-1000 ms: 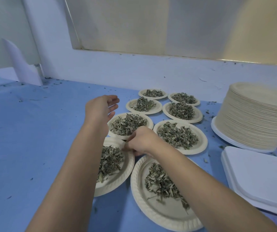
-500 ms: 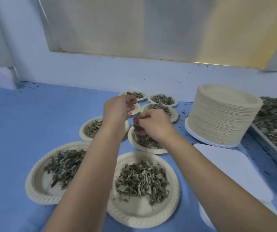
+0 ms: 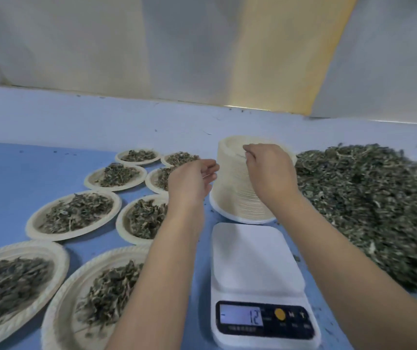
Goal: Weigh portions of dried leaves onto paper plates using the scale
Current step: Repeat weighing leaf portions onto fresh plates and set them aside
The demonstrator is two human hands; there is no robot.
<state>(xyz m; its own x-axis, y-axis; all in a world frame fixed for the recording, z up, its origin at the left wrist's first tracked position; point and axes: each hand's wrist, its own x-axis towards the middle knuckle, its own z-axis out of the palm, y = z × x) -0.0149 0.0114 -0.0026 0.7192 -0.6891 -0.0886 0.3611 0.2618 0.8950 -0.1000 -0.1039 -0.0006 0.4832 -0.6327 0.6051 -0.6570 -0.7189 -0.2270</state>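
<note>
From my seat at the remote station I see the blue tabletop (image 3: 25, 178) with the white scale (image 3: 255, 256) at its near edge, a little right of the middle. The scale's platform is bare and the lit display (image 3: 242, 316) shows a minus sign and 12. Just beyond the scale, towards the far edge, stands the tall stack of paper plates (image 3: 232, 183) on a white base. The right hand (image 3: 270, 173) reaches over this stack, its fingers (image 3: 249, 150) curled down onto the top plate; I cannot tell whether they pinch that plate or only touch it. The left hand (image 3: 192, 183) hovers just left of the stack, near its upper part, with fingers loosely bent and narrow, holding nothing that I can see. Along the right edge lies the big heap of dried leaves (image 3: 368, 205), close beside the stack and the right forearm. Left of the arms, eight filled plates run in two rows from the near edge to the far edge, each with a small mound of leaves; the left forearm crosses over the nearest filled plate (image 3: 106, 255) of the right-hand row.
</note>
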